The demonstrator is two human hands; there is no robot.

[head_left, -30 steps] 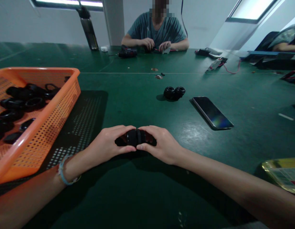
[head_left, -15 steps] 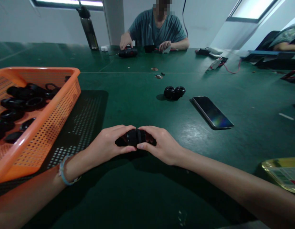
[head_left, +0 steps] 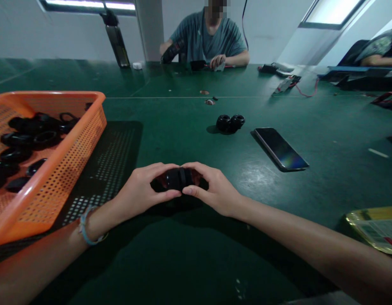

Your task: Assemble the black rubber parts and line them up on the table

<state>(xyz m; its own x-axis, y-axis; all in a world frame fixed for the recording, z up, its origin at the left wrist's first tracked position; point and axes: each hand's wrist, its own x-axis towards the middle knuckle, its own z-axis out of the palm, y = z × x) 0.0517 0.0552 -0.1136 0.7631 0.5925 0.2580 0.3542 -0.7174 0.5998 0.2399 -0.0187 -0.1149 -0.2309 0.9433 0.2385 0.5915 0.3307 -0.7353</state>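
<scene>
A black round plastic fitting (head_left: 176, 179), with a ridged band around it, lies sideways between my two hands just above or on the green table. On its left end, my left hand (head_left: 141, 184) is closed, thumb below and fingers over the top. My right hand (head_left: 219, 190) grips the other end the same way, its thumb pressed near the band. Fingers hide both ends of the part. Farther out on the table sits a pair of similar black fittings (head_left: 230, 123), touching each other.
On the left stands an orange perforated basket (head_left: 83, 148) holding several black parts. A phone (head_left: 281, 149) lies to the right, and a gold-rimmed tray (head_left: 357, 224) at the right edge. Across the table a person (head_left: 211, 40) holds a dark power tool (head_left: 173, 51) near a bottle (head_left: 116, 42).
The fitting stays between my hands, which have shifted slightly upward in view; its band has turned a little. The person opposite has raised the power tool off the table.
</scene>
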